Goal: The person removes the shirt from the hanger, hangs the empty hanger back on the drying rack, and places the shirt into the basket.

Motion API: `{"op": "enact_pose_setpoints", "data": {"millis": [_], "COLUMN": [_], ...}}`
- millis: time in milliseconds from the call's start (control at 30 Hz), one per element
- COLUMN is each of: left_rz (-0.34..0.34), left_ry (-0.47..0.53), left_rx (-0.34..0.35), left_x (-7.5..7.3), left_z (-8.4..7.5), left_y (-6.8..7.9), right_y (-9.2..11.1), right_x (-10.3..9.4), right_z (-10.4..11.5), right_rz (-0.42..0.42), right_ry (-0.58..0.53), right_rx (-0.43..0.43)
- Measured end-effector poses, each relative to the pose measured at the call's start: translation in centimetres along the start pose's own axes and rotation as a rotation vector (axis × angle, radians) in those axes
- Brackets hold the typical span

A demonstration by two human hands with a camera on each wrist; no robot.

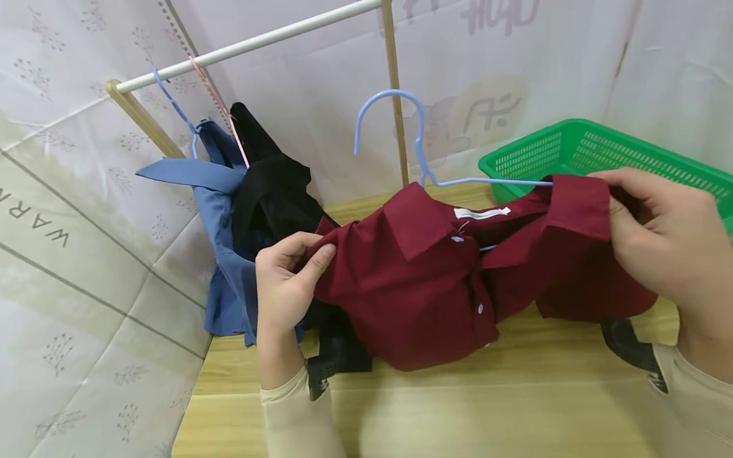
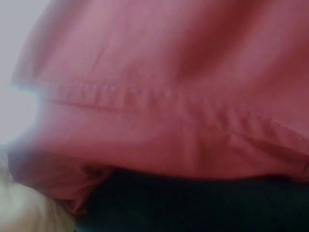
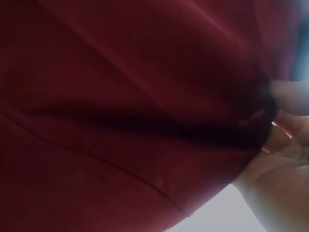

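A dark red collared shirt is held up in front of me, with a blue hanger inside its neck. The hanger's hook rises above the collar, and one arm of it runs to the right collar side. My left hand pinches the shirt at its left shoulder between thumb and fingers. My right hand grips the cloth near the right side of the collar; some of its fingers are hidden behind the fabric. Red cloth fills most of the left wrist view, and likewise the shirt in the right wrist view.
A rack with a white rail and wooden legs stands at the back left. On it hang a blue garment and a black garment. A green basket sits at the back right of the wooden table.
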State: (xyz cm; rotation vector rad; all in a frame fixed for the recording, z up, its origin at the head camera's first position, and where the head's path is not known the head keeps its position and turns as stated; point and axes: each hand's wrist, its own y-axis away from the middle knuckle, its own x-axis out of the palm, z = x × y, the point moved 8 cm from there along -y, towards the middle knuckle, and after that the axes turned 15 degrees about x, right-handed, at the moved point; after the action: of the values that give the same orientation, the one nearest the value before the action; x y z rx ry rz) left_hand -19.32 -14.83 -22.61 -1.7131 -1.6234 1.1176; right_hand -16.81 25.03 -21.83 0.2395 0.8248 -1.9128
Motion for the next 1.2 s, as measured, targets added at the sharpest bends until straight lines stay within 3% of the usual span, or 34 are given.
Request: {"op": "enact_pose_setpoints", "data": {"millis": [200,367,500,667,933,1200], "left_rz": [-0.026,-0.077,-0.088,-0.092,-0.091,-0.109], "left_ry": [0.062,0.096,0.094,0.107,0.129,0.158], "left_rx": [-0.071,-0.112,-0.137,-0.118,-0.098,-0.079], "left_x": [0.9,0.6,0.5,0.5,0.6,0.6], "left_z": [1.2,2.2,3.0,3.1,3.0,2.9], "left_y": [1.2,2.0,2.7,3.1,3.1,3.2], "right_y": [1.2,1.9,2.3,2.8,3.5,3.7], "right_x": [1.0,1.9,2.5,2.9,2.7,2.7], "right_z": [-0.2,0.0,-0.3,-0.5,0.8,1.5], "right_rz": [-0.019,-0.053,-0.02,0.016,-0.082,-0.074], "right_ry": [0.002,0.01,0.028,0.048,0.098,0.158], "right_rx": [-0.049,-0.123,-0.143,-0.18,-0.291,-0.296]}}
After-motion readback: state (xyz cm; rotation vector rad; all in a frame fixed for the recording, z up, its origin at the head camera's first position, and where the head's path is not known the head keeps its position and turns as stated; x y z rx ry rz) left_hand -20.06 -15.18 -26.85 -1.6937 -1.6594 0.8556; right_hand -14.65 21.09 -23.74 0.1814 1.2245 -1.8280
